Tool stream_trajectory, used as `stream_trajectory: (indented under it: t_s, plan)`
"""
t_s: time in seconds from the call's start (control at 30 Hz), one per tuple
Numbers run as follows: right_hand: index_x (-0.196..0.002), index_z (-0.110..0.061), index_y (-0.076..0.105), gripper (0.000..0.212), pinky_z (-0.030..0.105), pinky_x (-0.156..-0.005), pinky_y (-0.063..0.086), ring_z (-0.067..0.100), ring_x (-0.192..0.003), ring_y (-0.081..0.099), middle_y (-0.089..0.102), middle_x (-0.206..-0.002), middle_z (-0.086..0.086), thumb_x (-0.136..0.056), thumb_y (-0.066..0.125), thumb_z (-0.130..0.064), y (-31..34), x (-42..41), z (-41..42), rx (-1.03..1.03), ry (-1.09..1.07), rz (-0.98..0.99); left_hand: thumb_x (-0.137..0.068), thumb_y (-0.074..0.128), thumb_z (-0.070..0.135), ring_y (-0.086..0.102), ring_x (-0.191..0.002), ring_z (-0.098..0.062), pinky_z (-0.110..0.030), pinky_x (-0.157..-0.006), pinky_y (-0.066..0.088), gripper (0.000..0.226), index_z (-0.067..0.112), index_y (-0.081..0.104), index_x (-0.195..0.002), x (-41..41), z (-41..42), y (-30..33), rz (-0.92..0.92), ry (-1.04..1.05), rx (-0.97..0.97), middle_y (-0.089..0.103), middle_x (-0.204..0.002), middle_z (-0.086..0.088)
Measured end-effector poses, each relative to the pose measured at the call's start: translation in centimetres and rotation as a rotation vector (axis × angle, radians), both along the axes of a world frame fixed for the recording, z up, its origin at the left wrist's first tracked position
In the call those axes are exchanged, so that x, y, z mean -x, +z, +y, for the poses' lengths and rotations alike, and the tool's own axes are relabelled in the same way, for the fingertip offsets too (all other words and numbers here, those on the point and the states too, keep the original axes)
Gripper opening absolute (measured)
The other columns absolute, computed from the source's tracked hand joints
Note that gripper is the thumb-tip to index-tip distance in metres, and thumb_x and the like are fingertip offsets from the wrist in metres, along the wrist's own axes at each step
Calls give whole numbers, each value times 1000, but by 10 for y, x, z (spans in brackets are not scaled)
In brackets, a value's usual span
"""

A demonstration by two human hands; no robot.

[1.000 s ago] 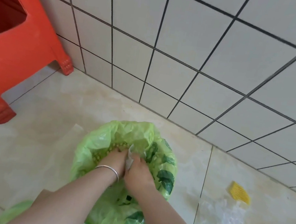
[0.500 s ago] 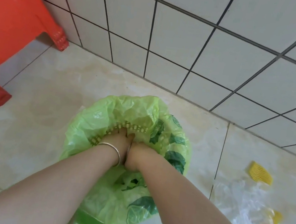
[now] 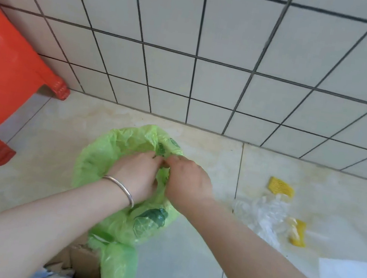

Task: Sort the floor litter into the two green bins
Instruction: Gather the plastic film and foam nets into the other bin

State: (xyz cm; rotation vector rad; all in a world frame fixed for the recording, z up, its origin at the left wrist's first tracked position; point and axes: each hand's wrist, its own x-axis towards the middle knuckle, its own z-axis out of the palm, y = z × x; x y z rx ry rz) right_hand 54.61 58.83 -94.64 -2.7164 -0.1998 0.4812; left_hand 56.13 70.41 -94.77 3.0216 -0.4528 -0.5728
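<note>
- Now both hands have risen from deep inside the bin [image 3: 92, 163] to its far rim.
- Left hand [image 3: 134, 174] and right hand [image 3: 186, 181] pinch the liner [image 3: 129, 137] there, probably resettling it.
- Litter [image 3: 262, 211] waits on the floor, right.

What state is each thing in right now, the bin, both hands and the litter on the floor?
Green bin bag: mouth open, far rim bunched together.
Left hand: fingers pinching the bag's rim.
Right hand: fingers pinching the same rim.
Yellow piece: lying loose on the floor.
Clear plastic: crumpled on the floor.
Second yellow piece: on the floor beside the plastic.
Red stool: standing upright.
</note>
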Motion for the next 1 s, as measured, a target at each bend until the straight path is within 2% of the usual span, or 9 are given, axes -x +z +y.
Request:
stream_trajectory:
  t_s: [0.1,0.23,0.43,0.53,0.7,0.77,0.87,0.93,1.0]
  plan:
    - [-120,-22,54,33,26,-70,33,25,-106,57,58,-119,0,-91,42,-14,16,32,-51,-47,-86,-40,-89,48,25,57,-112,-19,-31,-84,47,37,27,48,-126,21,-41,10,-36,-88,115,55,-124,7]
    - [-115,-23,59,32,28,-77,44,22,-106,58,62,-118,-3,-90,42,-15,9,82,-123,-93,-265,-10,-90,46,21,58,-109,-14,-30,-87,49,38,32,48,-127,56,-104,-1,14,-223,233,57,-120,12]
    - [-113,-25,62,33,29,-82,46,22,-109,57,63,-118,-2,-92,38,-14,-36,145,-216,-68,-540,132,-92,39,10,54,-117,-19,-31,-92,45,42,30,48,-128,92,-177,-56,154,-381,132,54,-126,8]
    - [-110,-26,62,35,32,-84,49,23,-106,57,64,-116,1,-92,35,-12,-70,165,-254,-85,-687,218,-92,39,13,52,-117,-20,-32,-94,43,41,31,47,-128,96,-194,-84,258,-352,70,53,-126,6]
    - [-115,-21,59,38,31,-74,49,22,-86,56,60,-108,-2,-89,34,-7,-129,193,-281,-159,-867,374,-91,41,16,52,-116,-19,-30,-94,43,42,29,45,-131,97,-200,-126,351,-268,36,48,-132,5]
    - [-121,-21,55,39,29,-73,47,21,-86,54,56,-106,-2,-89,36,-8,-152,202,-278,-143,-850,436,-90,46,17,48,-120,-21,-32,-94,44,45,28,42,-134,97,-201,-143,331,-258,19,40,-136,2]
    - [-127,-21,48,41,30,-78,47,18,-94,53,54,-118,0,-88,42,-11,-180,207,-271,-150,-842,478,-86,57,23,37,-127,-25,-35,-98,44,53,27,40,-136,96,-205,-166,224,-185,60,30,-141,-2]
    - [-131,-22,43,43,32,-79,48,18,-98,53,48,-124,-1,-89,45,-12,-192,202,-269,-136,-829,454,-81,65,27,35,-126,-30,-40,-99,44,61,29,40,-137,92,-210,-179,121,-132,138,27,-143,-6]
    - [-134,-25,38,48,30,-73,46,21,-104,55,40,-131,-1,-89,46,-11,-201,191,-268,-91,-810,378,-78,70,33,34,-125,-33,-42,-96,46,72,34,35,-140,87,-218,-188,49,-99,190,22,-146,-7]
